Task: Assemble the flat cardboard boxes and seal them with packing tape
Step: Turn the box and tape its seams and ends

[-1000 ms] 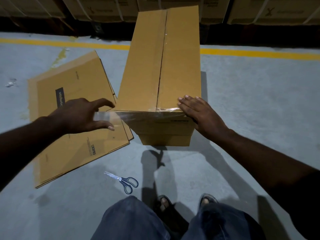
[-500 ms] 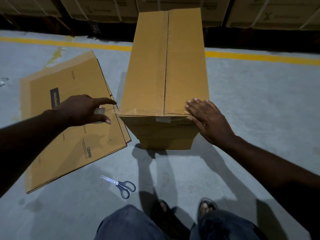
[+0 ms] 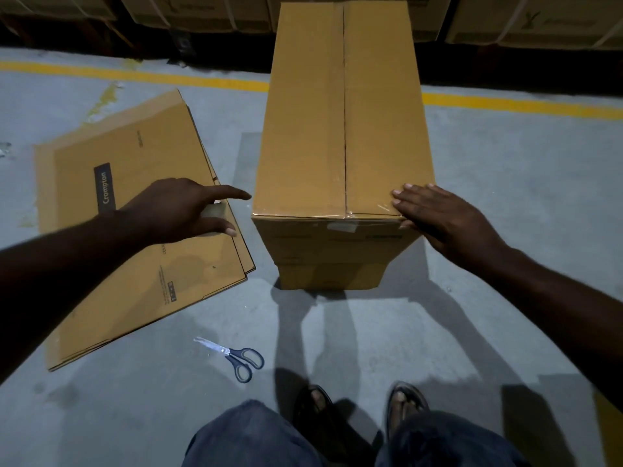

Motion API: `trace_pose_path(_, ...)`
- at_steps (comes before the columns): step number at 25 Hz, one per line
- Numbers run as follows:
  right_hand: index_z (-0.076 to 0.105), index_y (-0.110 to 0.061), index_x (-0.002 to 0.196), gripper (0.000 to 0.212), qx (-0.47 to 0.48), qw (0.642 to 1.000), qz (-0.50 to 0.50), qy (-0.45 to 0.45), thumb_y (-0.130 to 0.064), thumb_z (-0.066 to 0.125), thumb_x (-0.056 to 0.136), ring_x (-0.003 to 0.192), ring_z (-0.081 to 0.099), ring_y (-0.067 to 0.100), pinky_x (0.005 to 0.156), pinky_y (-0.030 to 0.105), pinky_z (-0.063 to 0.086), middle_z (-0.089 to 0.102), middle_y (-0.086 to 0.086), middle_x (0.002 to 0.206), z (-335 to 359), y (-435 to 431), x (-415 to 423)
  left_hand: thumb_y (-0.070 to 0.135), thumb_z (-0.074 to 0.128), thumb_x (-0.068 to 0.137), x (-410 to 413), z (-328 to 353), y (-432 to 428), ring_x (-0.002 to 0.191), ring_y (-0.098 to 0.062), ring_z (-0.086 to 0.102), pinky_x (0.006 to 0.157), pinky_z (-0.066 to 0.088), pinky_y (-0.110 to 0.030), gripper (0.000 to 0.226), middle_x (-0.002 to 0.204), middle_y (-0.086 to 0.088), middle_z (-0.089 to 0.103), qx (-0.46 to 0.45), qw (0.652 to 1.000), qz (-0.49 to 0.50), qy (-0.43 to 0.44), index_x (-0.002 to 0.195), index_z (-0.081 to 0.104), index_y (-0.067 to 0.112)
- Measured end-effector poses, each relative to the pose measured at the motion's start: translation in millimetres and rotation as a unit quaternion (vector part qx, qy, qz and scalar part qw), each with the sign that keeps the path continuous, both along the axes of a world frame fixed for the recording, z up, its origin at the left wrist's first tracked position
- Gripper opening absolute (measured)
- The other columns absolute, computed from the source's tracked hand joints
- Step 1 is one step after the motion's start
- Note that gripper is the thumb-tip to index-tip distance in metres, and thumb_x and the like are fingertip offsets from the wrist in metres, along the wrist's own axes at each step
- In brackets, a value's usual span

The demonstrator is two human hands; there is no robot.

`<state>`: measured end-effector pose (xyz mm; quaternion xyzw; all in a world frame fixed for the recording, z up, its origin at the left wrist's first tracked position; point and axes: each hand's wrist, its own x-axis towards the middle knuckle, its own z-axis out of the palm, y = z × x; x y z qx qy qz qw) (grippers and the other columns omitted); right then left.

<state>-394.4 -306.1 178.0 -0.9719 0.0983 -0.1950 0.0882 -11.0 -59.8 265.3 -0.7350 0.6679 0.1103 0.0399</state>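
— Where is the box now?
— The tall box (image 3: 303, 129) stands on the grey floor (image 3: 505, 230), right in front of the person's feet. Its top flaps are down and meet in a line down the middle. Clear tape (image 3: 340, 225) shines over the near edge.

— What is the right hand doing?
— The right hand (image 3: 441, 217) lies flat on the near right corner of the box top. Its fingers (image 3: 408, 197) are straight and press on the cardboard. It grabs nothing.

— And the left one?
— The left hand (image 3: 175, 210) is beside the box, not touching it. It holds something pale, which looks like a tape roll (image 3: 211, 210), mostly hidden under the hand. One finger points at the box.

— What is under that hand?
— A pile of flat boxes (image 3: 128, 257) lies on the floor, left of the tall box. Scissors (image 3: 236, 357) lie near the feet. A yellow line (image 3: 505, 106) runs across the floor behind.
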Motion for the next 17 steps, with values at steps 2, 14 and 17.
trace_pose_path(2, 0.062, -0.008, 0.135, 0.038, 0.003, 1.000, -0.017, 0.002, -0.023, 0.060, 0.100, 0.137, 0.050, 0.025, 0.115, 0.045, 0.038, 0.056, 0.008, 0.145, 2, -2, -1, 0.085, 0.031, 0.076, -4, -6, -3, 0.062, -0.012, 0.053, 0.051, 0.028, -0.016, 0.082, 0.105, -0.006, 0.075, -0.014, 1.000, -0.015, 0.002, 0.147, 0.037, 0.045)
trace_pose_path(14, 0.007, -0.007, 0.159, 0.084, -0.022, 0.968, -0.128, 0.215, -0.064, 0.017, 0.098, 0.154, 0.000, 0.032, 0.122, 0.060, 0.007, 0.001, 0.016, 0.167, 16, 86, 125, 0.057, 0.061, 0.089, 2, -15, -8, 0.072, -0.014, 0.051, 0.050, 0.026, -0.020, 0.054, 0.101, -0.004, 0.071, 0.033, 0.996, 0.027, -0.083, 0.134, 0.049, 0.031)
trace_pose_path(17, 0.001, -0.006, 0.159, 0.073, -0.066, 0.973, -0.114, 0.192, -0.053, 0.017, 0.105, 0.154, -0.004, 0.032, 0.124, 0.055, 0.005, -0.004, 0.016, 0.167, 9, 93, 147, 0.056, 0.062, 0.089, 5, -16, -6, 0.071, -0.015, 0.052, 0.051, 0.027, -0.020, 0.053, 0.101, -0.006, 0.072, 0.028, 0.997, 0.027, -0.072, 0.133, 0.050, 0.030)
